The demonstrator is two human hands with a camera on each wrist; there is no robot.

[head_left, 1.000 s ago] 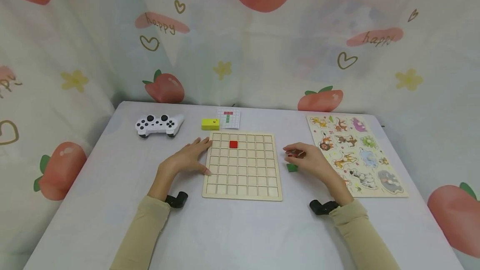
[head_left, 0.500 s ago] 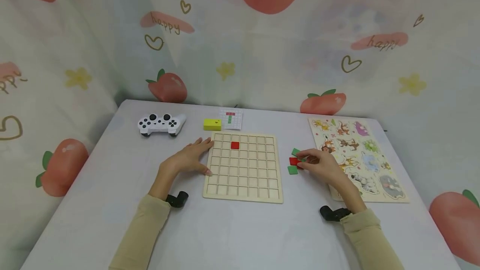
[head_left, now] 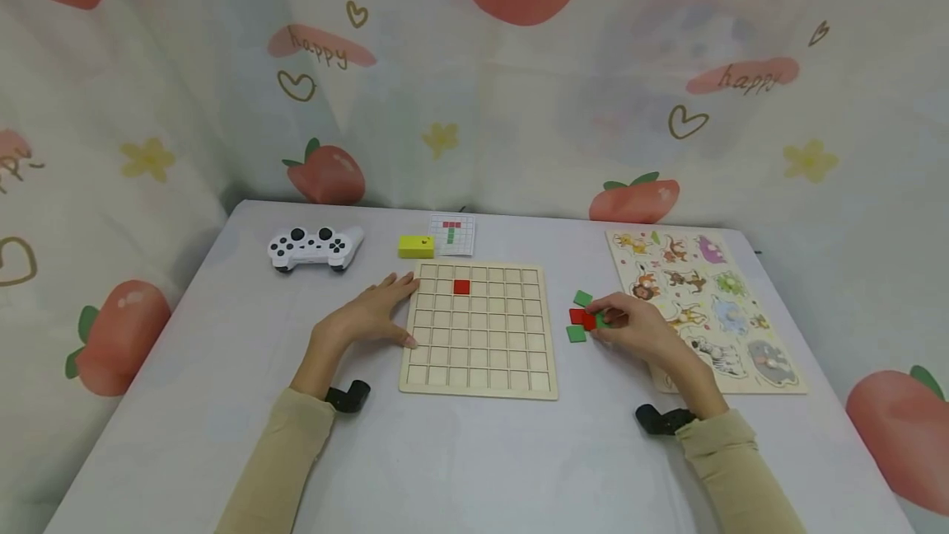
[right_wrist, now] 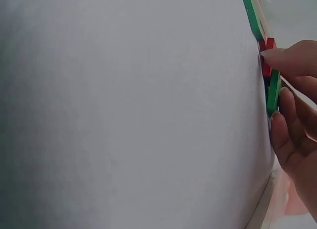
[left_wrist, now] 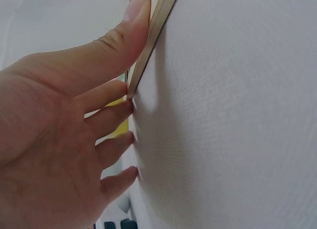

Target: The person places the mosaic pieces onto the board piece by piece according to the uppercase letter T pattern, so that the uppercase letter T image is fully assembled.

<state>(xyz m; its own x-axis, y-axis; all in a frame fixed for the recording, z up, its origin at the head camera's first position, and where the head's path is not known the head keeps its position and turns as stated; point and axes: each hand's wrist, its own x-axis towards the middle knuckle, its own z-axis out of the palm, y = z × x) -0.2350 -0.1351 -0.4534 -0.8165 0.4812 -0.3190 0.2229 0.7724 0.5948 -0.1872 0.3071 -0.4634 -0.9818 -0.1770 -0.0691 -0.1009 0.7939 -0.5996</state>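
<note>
The wooden grid board [head_left: 479, 395] lies on the table with one red square tile [head_left: 461, 287] in a cell near its top. My left hand [head_left: 371, 316] has its fingers spread along the board's left edge. In the left wrist view its thumb [left_wrist: 124, 36] rests against the board's side. To the right of the board, my right hand [head_left: 638, 325] pinches another red tile [head_left: 589, 321] between thumb and fingers, low over a small cluster. Around it lie a second red tile [head_left: 576, 316] and green tiles, one above [head_left: 582, 298], one below [head_left: 576, 334], and one by the fingers [right_wrist: 274, 93].
Behind the board stand a yellow block [head_left: 416, 247] and a printed pattern card [head_left: 452, 236] with a red and green T. A white game controller [head_left: 315, 249] lies back left. An animal peg puzzle [head_left: 712, 303] lies at right, partly behind my right forearm.
My right hand has shifted right and slightly down, from over the tiles to their right side, uncovering red and green tiles. The left hand stays at the board's edge.
</note>
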